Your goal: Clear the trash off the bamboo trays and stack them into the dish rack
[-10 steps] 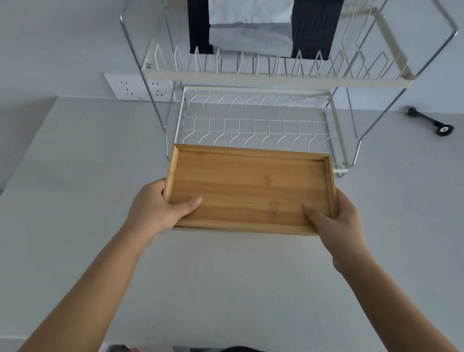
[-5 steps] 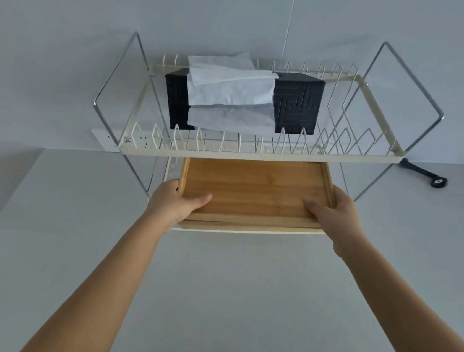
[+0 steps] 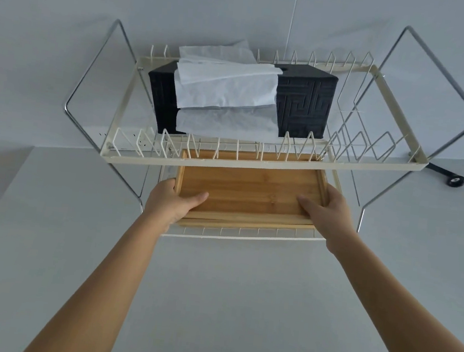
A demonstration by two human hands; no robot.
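Note:
A bamboo tray (image 3: 249, 189) lies flat on the lower tier of the two-tier wire dish rack (image 3: 258, 164), its far part hidden behind the upper tier's front rail. A second bamboo edge shows just under its near rim. My left hand (image 3: 174, 201) grips the tray's near left corner, thumb on the inside. My right hand (image 3: 328, 210) grips the near right corner the same way. No trash lies on the tray.
A black tissue box (image 3: 302, 103) with white tissue (image 3: 226, 88) draped over it sits on the rack's upper tier. A white power strip (image 3: 131, 138) runs along the wall behind. A black tool (image 3: 450, 177) lies on the counter at the right.
Both hands have carried the tray forward from above the counter into the rack's lower tier. The camera view has tilted up toward the rack.

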